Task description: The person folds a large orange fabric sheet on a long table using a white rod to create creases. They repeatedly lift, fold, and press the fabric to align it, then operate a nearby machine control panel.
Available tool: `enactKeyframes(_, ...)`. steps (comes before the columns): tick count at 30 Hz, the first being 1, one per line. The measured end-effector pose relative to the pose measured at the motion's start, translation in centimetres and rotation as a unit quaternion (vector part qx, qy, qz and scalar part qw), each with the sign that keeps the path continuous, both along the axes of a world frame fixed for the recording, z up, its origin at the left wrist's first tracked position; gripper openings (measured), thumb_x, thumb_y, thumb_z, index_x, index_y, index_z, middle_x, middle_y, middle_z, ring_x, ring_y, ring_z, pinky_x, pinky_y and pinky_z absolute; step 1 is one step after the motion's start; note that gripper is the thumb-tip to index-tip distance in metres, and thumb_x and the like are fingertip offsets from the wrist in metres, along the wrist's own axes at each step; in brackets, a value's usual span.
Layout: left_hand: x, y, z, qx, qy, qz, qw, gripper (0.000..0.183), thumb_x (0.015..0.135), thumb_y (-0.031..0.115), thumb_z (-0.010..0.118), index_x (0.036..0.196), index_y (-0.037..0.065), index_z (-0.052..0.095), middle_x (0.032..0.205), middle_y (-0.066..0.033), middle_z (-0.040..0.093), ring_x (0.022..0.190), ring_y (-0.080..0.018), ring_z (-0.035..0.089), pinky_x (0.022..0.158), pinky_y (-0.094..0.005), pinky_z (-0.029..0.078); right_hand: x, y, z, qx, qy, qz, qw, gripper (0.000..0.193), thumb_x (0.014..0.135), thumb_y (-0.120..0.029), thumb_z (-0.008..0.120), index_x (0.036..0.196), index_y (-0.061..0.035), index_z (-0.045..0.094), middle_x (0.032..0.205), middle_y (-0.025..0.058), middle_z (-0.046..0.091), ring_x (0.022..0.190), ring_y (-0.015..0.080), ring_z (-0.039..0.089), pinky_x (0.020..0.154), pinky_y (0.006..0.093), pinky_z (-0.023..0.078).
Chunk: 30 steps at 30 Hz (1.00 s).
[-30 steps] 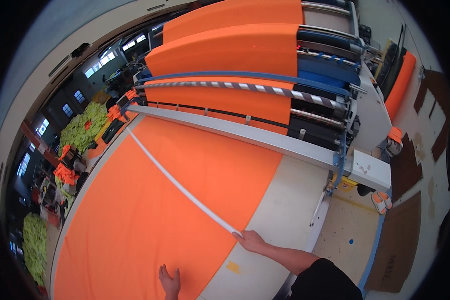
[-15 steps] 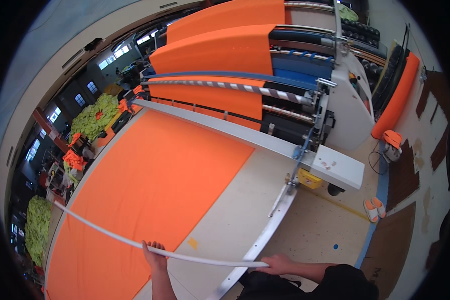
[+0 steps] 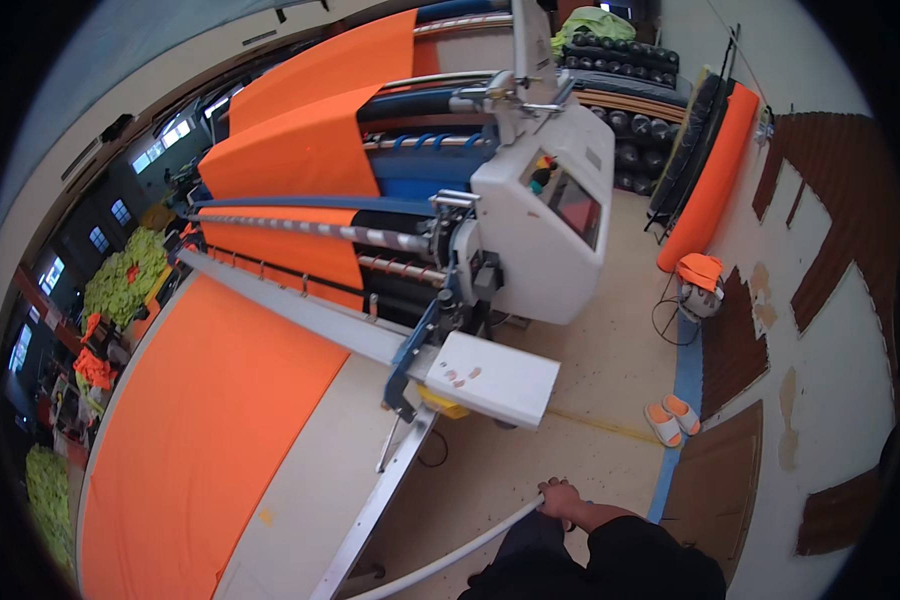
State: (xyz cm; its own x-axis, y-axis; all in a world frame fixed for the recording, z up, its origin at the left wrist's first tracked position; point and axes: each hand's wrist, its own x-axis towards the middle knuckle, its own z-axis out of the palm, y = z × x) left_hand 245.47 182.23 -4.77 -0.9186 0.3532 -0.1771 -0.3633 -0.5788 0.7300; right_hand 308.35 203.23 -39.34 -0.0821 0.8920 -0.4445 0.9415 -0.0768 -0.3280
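A long white pole (image 3: 462,553) slants down from my right hand (image 3: 560,500) and leaves the picture at the lower edge. My right hand is closed around the pole's upper end, beyond the near right corner of the long table (image 3: 305,475). My left hand is out of view. Orange fabric (image 3: 200,400) lies spread flat over the table's left part, and a bare pale strip runs along its right side. Across the table's far part lies the grey beam of a fabric-spreading machine (image 3: 300,312). More orange fabric (image 3: 280,160) hangs over the machine's rollers.
The machine's white end box (image 3: 495,375) juts past the table's metal edge (image 3: 380,520). White-and-orange slippers (image 3: 662,424) lie on the floor near the wall. An orange roll (image 3: 710,180) leans there, beside wrapped rolls (image 3: 635,155). Yellow-green fabric piles (image 3: 130,275) stand left.
My left hand has left the view. My right hand stays on the pole, which has swung off the table to its right side. The view has turned right.
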Motion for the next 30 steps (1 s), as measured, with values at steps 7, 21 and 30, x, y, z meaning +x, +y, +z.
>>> enactKeyframes(7, 21.5, 9.8, -8.6, -0.124, -0.025, -0.003, 0.992, 0.037, 0.103, 0.037, 0.065, 0.081, 0.015, 0.045, 0.066, -0.0008, 0.044, 0.058, -0.0165, 0.047, 0.056, -0.0319, 0.041, 17.9, 8.8, -4.9, -0.096, 0.102, -0.045, 0.989, 0.055, 0.082, -0.053, 0.071, 0.113, -0.0084, 0.076, 0.115, 0.0215, 0.074, 0.111, 0.0374, 0.069, 0.098, 0.0451, 0.054)
enactKeyframes(21, 42.6, 21.9, -5.8, -0.378, 0.188, -0.021, 0.906, 0.04, 0.104, 0.039, 0.065, 0.094, 0.0, 0.065, 0.089, -0.0099, 0.062, 0.085, -0.0232, 0.053, 0.084, -0.0409, 0.046, 26.2, 33.9, 28.3, 0.617, 0.246, -0.116, 0.739, 0.039, 0.085, -0.021, 0.077, 0.121, -0.0079, 0.066, 0.131, 0.0108, 0.059, 0.124, 0.0346, 0.053, 0.103, 0.046, 0.045)
enactKeyframes(30, 41.8, 12.3, -12.9, -0.47, 0.27, -0.021, 0.84, 0.043, 0.103, 0.044, 0.065, 0.102, 0.001, 0.073, 0.097, -0.0111, 0.069, 0.092, -0.0237, 0.06, 0.088, -0.0426, 0.048, 22.6, 41.6, 32.5, 0.619, 0.195, -0.054, 0.759, 0.062, 0.081, -0.04, 0.081, 0.132, -0.0113, 0.061, 0.147, 0.0139, 0.048, 0.142, 0.0364, 0.039, 0.116, 0.0516, 0.03)
